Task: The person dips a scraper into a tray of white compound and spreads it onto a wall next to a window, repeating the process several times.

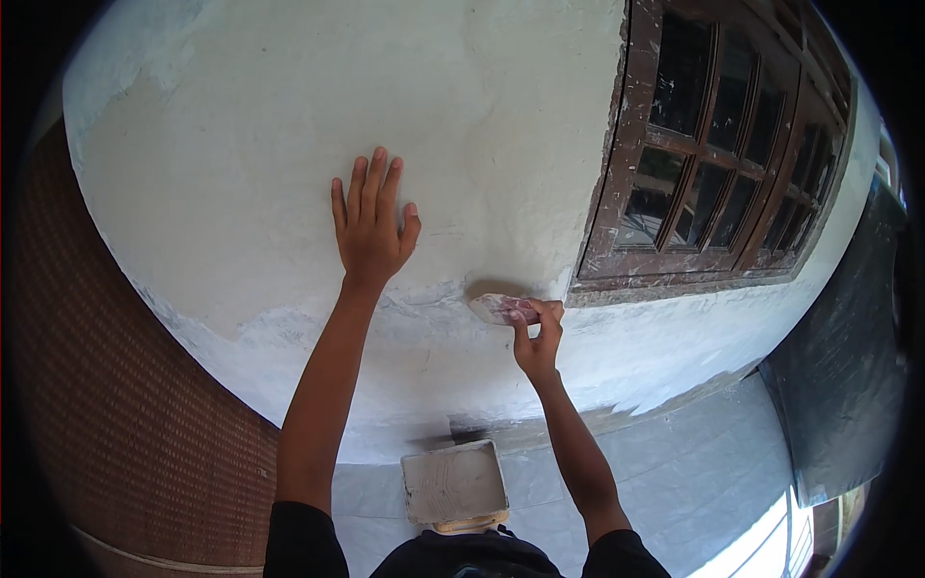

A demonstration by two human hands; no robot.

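My left hand (371, 226) lies flat against the pale wall (241, 173), fingers stretched upward and thumb out to the side. Lower down and to the right, my right hand (541, 342) pinches a flat, reddish, paint-smeared hand tool (503, 308) between thumb and fingers. Its whitish left end is at the wall, over the uneven border between the cream coat and the whiter lower band; its exact kind I cannot tell. Below, near my body, a paint tray (453, 486) with a ridged, cream-smeared bottom stands on the floor.
A brown wooden window (665, 265) with paint-spattered panes is set in the wall at upper right. Woven brown matting (145, 318) borders the left side. Grey sheeting (674, 472) covers the floor, and a dark panel (838, 366) leans at the far right.
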